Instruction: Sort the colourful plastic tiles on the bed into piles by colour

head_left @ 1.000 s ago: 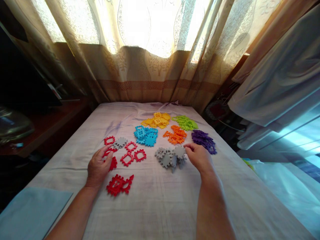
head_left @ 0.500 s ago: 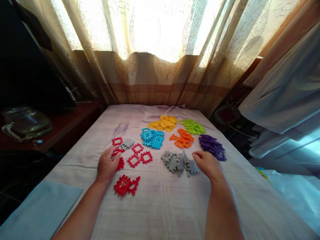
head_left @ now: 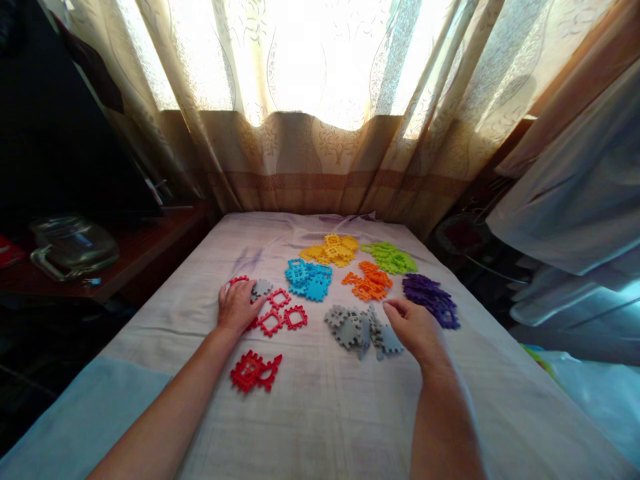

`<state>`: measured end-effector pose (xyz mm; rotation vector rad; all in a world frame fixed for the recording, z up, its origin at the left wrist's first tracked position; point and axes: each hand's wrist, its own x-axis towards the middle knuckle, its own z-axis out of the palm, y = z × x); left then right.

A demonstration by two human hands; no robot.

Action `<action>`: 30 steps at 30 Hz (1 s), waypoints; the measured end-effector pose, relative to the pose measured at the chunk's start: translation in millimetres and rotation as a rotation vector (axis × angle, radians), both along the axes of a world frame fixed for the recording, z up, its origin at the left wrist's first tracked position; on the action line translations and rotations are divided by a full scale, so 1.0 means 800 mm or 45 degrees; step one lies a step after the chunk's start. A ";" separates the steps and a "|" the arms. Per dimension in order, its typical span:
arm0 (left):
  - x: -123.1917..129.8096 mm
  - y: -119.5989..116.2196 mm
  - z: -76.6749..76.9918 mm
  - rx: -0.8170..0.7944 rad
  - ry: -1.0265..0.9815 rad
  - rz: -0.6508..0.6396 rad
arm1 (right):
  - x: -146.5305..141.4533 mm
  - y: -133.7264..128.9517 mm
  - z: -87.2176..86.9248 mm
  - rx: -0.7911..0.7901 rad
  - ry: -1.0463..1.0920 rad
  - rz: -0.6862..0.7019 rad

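My left hand [head_left: 237,308] rests over red pieces at the left, its fingertips at a grey gear-edged piece [head_left: 262,289]; the fingers are partly apart and part of the red pieces is hidden beneath. Beside it lie red square frames [head_left: 271,323], and nearer me a small red cluster [head_left: 255,371]. My right hand [head_left: 411,328] is curled with thumb and forefinger together, just right of the grey pile [head_left: 357,328]; whether anything is between the fingertips is too small to tell.
Blue [head_left: 309,279], yellow [head_left: 331,250], orange [head_left: 369,281], green [head_left: 390,257] and purple [head_left: 431,300] piles lie on the sheet-covered surface [head_left: 320,427]. A glass jug [head_left: 75,247] stands on a dark table at the left. Curtains hang behind.
My left hand has moved right and slightly up, over the red pieces toward the grey piece. My right hand stays almost in place. The view has shifted slightly.
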<state>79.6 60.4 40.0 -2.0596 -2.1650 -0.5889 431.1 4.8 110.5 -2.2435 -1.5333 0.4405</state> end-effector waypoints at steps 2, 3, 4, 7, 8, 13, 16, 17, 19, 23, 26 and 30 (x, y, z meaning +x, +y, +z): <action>0.002 0.000 0.001 0.001 -0.002 0.010 | 0.002 0.000 0.000 0.022 0.004 -0.009; 0.002 -0.001 0.001 0.012 -0.010 0.012 | 0.003 0.000 0.000 0.042 0.003 -0.014; 0.001 -0.002 0.002 0.034 -0.023 0.012 | 0.003 0.000 0.000 0.066 0.000 -0.020; -0.002 -0.013 0.002 0.175 -0.095 -0.033 | -0.001 0.000 0.002 0.107 -0.003 -0.017; -0.002 -0.018 0.002 0.231 -0.130 -0.074 | -0.005 0.000 0.003 0.108 -0.001 -0.008; 0.018 -0.061 -0.005 0.380 -0.268 -0.386 | -0.037 0.002 0.008 0.125 0.058 0.126; 0.039 -0.082 -0.007 0.427 -0.280 -0.529 | -0.063 -0.001 0.012 0.153 0.133 0.251; 0.045 -0.086 -0.006 0.439 -0.277 -0.562 | -0.072 -0.002 0.014 0.154 0.166 0.304; 0.054 -0.091 -0.002 0.461 -0.265 -0.616 | -0.089 -0.007 0.017 0.141 0.224 0.407; 0.065 -0.097 0.006 0.488 -0.253 -0.689 | -0.116 -0.014 0.018 0.106 0.318 0.583; 0.069 -0.102 0.009 0.487 -0.268 -0.709 | -0.126 -0.016 0.016 0.075 0.449 0.708; 0.064 -0.096 0.007 0.438 -0.240 -0.737 | -0.111 -0.010 0.011 0.083 0.509 0.691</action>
